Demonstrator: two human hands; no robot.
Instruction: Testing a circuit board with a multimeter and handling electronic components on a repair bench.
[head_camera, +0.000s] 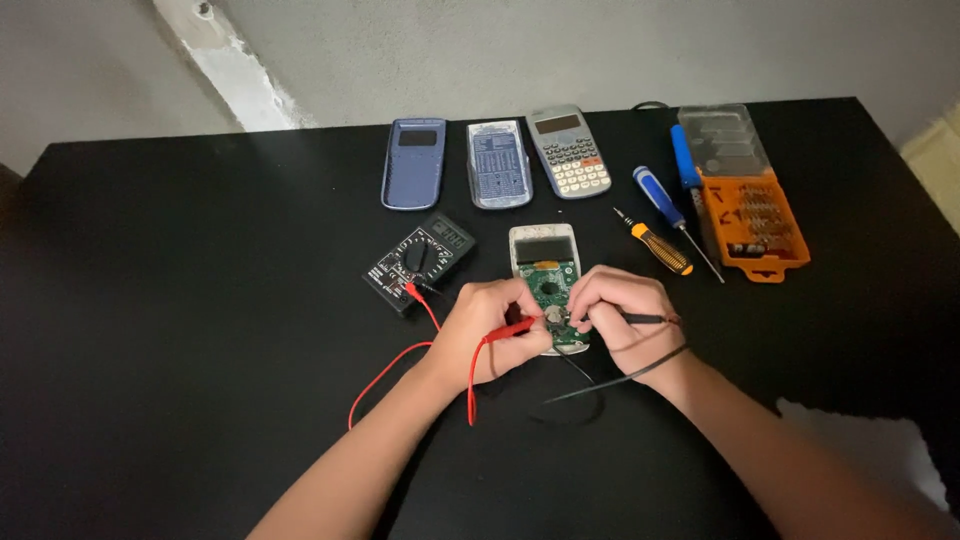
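Observation:
An opened calculator with a bare green circuit board lies face down at the middle of the black table. My left hand grips a red test probe, its tip at the board. My right hand grips a black test probe, its tip also at the board's lower part. Red and black leads run from the probes toward a black multimeter just left of the calculator.
At the back lie a blue calculator cover, a calculator back shell and a whole grey calculator. To the right are two blue-handled screwdrivers, an orange-and-black one and an orange bit case with clear lid.

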